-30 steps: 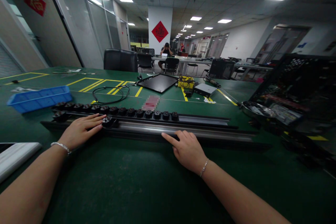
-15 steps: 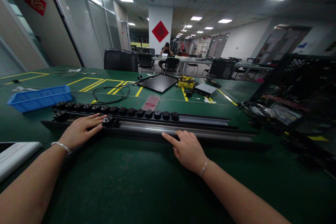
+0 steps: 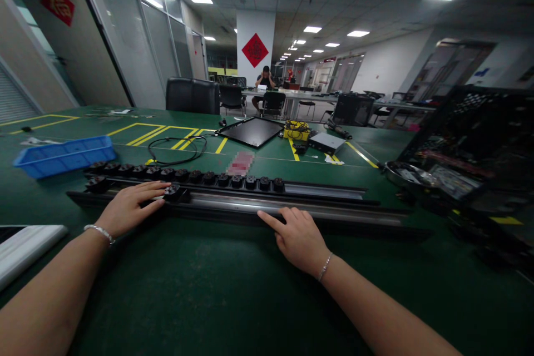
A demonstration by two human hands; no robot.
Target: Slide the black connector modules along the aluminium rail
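Note:
A long black rail [image 3: 334, 212] with a silvery inner channel lies across the table in front of me. My left hand [image 3: 127, 206] is over its left part, fingers stretched out and thumb apart. Its fingertips touch a black block with a round socket-like top [image 3: 173, 192] sitting in the channel. A similar block [image 3: 95, 182] sits left of that hand. My right hand [image 3: 301, 239] holds the rail near its middle, index finger extended along the front edge and the other fingers bent over it. Right behind lies a second rail [image 3: 325, 191] with a row of similar black blocks [image 3: 223, 179].
A blue bin [image 3: 64, 157] stands at the left, near a looped black cable [image 3: 177, 150]. Farther back are a dark flat panel [image 3: 252, 131], a yellow item with cords [image 3: 296, 130] and a grey box [image 3: 326, 142]. An open black case [image 3: 471, 139] stands right. A person [image 3: 265, 79] sits far behind.
Almost nothing differs; both hands stay in place on the rail. The view has shifted very slightly.

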